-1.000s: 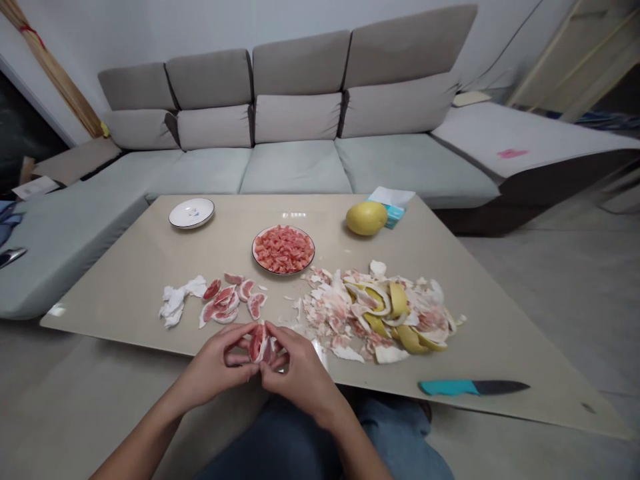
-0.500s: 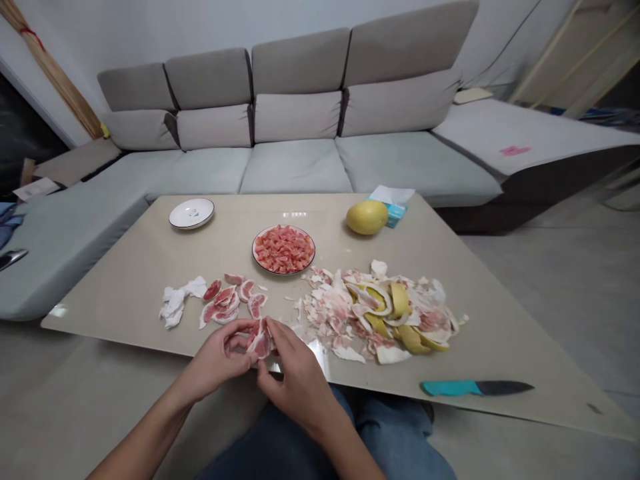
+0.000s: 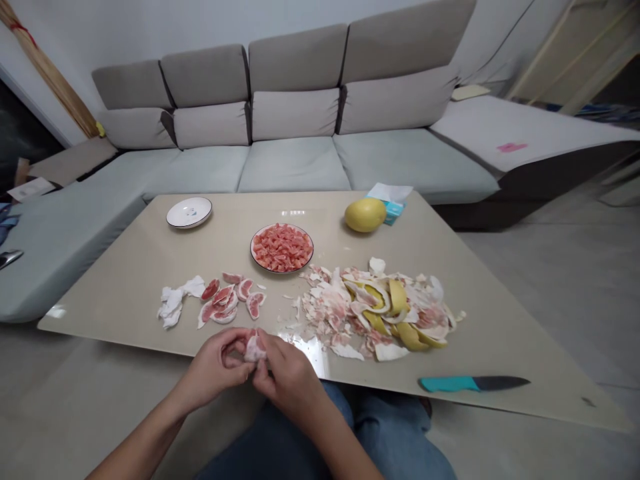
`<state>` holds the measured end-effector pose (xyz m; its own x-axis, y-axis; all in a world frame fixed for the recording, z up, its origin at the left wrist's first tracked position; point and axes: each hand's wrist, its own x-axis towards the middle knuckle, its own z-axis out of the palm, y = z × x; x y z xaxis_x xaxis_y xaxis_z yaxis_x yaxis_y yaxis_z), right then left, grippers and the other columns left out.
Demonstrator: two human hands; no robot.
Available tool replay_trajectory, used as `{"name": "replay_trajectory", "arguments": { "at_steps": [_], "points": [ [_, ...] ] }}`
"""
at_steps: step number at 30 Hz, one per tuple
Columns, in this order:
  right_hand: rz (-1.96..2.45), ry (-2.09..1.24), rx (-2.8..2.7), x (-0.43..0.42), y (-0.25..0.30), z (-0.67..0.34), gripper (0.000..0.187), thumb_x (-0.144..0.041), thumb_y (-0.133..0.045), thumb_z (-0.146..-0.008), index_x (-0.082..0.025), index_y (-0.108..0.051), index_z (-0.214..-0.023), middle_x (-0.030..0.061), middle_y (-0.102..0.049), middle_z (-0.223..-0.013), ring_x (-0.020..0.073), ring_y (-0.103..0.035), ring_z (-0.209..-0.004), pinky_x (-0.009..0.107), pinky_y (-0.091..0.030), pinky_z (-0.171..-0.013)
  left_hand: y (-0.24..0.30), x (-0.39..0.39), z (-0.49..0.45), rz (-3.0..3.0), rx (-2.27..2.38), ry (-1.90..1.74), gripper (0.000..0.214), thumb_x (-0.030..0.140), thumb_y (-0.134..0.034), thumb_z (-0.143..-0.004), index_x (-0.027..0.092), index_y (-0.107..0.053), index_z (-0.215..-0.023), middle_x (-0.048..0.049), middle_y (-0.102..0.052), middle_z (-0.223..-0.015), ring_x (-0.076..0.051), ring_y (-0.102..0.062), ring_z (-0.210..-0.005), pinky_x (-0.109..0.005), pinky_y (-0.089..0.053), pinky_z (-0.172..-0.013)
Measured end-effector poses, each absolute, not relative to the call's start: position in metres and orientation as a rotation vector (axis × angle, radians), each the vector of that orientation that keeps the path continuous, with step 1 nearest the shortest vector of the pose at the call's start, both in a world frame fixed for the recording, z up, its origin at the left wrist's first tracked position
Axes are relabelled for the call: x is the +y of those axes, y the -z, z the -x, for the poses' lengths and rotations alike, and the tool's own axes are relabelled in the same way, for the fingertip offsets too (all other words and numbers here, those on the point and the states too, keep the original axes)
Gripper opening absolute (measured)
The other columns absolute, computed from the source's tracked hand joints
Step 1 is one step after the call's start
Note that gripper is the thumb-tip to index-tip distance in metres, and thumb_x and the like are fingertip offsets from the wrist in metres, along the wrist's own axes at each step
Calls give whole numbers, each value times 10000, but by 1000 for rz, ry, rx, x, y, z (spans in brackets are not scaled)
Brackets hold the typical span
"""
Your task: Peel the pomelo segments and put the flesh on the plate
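Observation:
Between my two hands, at the near edge of the table, is a pomelo segment (image 3: 255,349) with pale skin and pink flesh. My left hand (image 3: 219,360) pinches its left side. The fingers of my right hand (image 3: 289,371) are closed on its right side and hide part of it. Just beyond my hands lie several unpeeled pomelo segments (image 3: 223,305) in a loose group. Farther back stands a plate (image 3: 254,261) heaped with pink pomelo pulp (image 3: 283,247). To the right spreads a pile of yellow rind and whitish membrane (image 3: 373,310).
A knife (image 3: 473,383) with a turquoise handle lies near the front right edge. Crumpled tissue (image 3: 171,305) is on the left. At the back are a white plate (image 3: 189,213), a whole pomelo (image 3: 365,215) and a tissue pack (image 3: 393,210). A sofa (image 3: 295,167) stands behind the table.
The segment has turned between my fingers; its pale skin now faces up where pink flesh showed before. Both hands have shifted slightly toward me and keep hold of it. The view moved a little.

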<state>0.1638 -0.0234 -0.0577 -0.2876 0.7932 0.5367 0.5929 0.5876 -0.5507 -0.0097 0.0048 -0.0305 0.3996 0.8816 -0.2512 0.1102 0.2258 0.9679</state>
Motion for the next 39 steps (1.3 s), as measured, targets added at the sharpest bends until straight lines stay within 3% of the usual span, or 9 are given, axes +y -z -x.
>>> {"name": "replay_trajectory", "arguments": {
  "at_steps": [4, 7, 10, 13, 16, 20, 24, 33, 39],
  "points": [
    [1019, -383, -1946, -20, 53, -169, 576, -78, -459, -801, -114, -418, -1375, 178, -682, -1118, 273, -672, -980, 412, -589, -808, 30, 2, 3, -1364, 1050, -716, 180, 205, -699, -731, 154, -684, -903, -50, -669, -879, -207, -609, -871, -285, -508, -783],
    [1023, -443, -1868, -18, 53, -168, 559, -63, -459, -796, -120, -451, -1353, 176, -677, -1147, 269, -665, -1008, 405, -578, -834, 23, 4, 1, -1433, 1104, -670, 300, 210, -690, -745, 162, -652, -1039, -58, -660, -937, -204, -610, -877, -306, -538, -772],
    [1068, -565, -1783, -17, 53, -165, 454, -88, -443, -844, -155, -533, -1284, 147, -696, -1110, 255, -672, -971, 403, -573, -833, 14, 4, 2, -1477, 1178, -745, 486, 225, -691, -758, 230, -564, -1226, -88, -584, -1183, -204, -604, -939, -312, -575, -736],
    [1067, -716, -1707, -17, 50, -164, 404, -114, -458, -866, -187, -576, -1245, 122, -696, -1093, 237, -667, -967, 393, -573, -844, 8, 3, 6, -1643, 1158, -786, 444, 232, -645, -819, 301, -565, -1251, -81, -475, -1357, -225, -564, -1105, -313, -577, -805],
    [1016, -878, -1578, -18, 46, -166, 505, -96, -524, -815, -230, -535, -1301, 103, -637, -1184, 180, -672, -909, 296, -608, -750, 6, 2, 10, -1778, 1113, -759, 371, 224, -617, -854, 313, -602, -1213, -69, -517, -1323, -233, -543, -1176, -314, -565, -866],
    [969, -1014, -1524, -19, 41, -171, 522, -65, -559, -769, -267, -578, -1250, 65, -610, -1134, 118, -652, -773, 211, -604, -633, 8, 2, 14, -1833, 1120, -726, 411, 213, -651, -833, 302, -602, -1232, -64, -604, -1204, -190, -629, -1010, -294, -582, -828],
    [983, -1023, -1537, -19, 39, -172, 470, -45, -554, -746, -224, -622, -1175, 46, -618, -972, 99, -643, -652, 195, -583, -576, 9, 2, 16, -1815, 1103, -672, 415, 220, -675, -817, 290, -624, -1223, -54, -646, -1113, -170, -655, -908, -265, -590, -766],
    [1139, -1008, -1558, -21, 40, -168, 254, -79, -559, -710, -185, -608, -936, -25, -573, -727, 98, -606, -523, 179, -504, -484, 2, 0, 18, -1981, 1061, -560, 439, 203, -651, -843, 279, -597, -1272, -76, -658, -1224, -216, -615, -1117, -314, -528, -924],
    [1192, -930, -1626, -22, 43, -162, 158, -83, -536, -710, -190, -574, -820, -38, -524, -703, 93, -547, -537, 178, -432, -500, 10, 2, 21, -1973, 1087, -570, 409, 232, -652, -848, 278, -608, -1252, -70, -656, -1262, -223, -607, -1154, -324, -507, -966]
  ]
}}
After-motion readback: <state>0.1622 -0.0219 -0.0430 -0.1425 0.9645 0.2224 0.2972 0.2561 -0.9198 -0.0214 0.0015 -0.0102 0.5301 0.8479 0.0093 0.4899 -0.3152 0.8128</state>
